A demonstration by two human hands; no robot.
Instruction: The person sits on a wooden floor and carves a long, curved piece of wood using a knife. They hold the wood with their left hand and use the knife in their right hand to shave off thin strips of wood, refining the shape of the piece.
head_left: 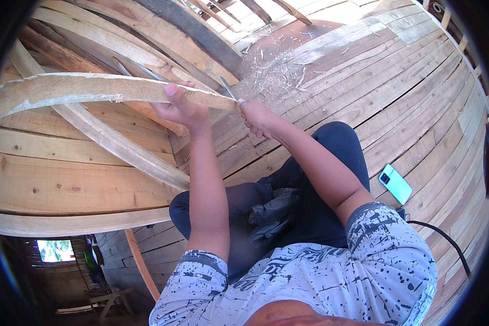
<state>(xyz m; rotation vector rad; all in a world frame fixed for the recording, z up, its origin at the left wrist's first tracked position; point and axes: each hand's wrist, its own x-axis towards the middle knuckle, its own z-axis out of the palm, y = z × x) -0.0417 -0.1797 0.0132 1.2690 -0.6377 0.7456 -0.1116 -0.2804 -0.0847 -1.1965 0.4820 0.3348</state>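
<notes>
A long curved wooden plank (100, 91) with rough, pale-shaved edges reaches from the far left to in front of me. My left hand (183, 107) is wrapped around it near its narrower right end, thumb on top. In my right hand (259, 117) is a bladed hand tool (227, 87), whose narrow metal blade points up and left, against or close beside the plank's tip. Closed fingers hide its handle, so I cannot tell its exact kind.
Curved timbers (111, 138) and wide boards (65, 185) lie at the left. Wood shavings (277, 68) litter the plank floor (337, 87) ahead. A light-blue phone (395, 183) lies by my right knee, a black cable (445, 239) behind it. Dark cloth (274, 213) rests in my lap.
</notes>
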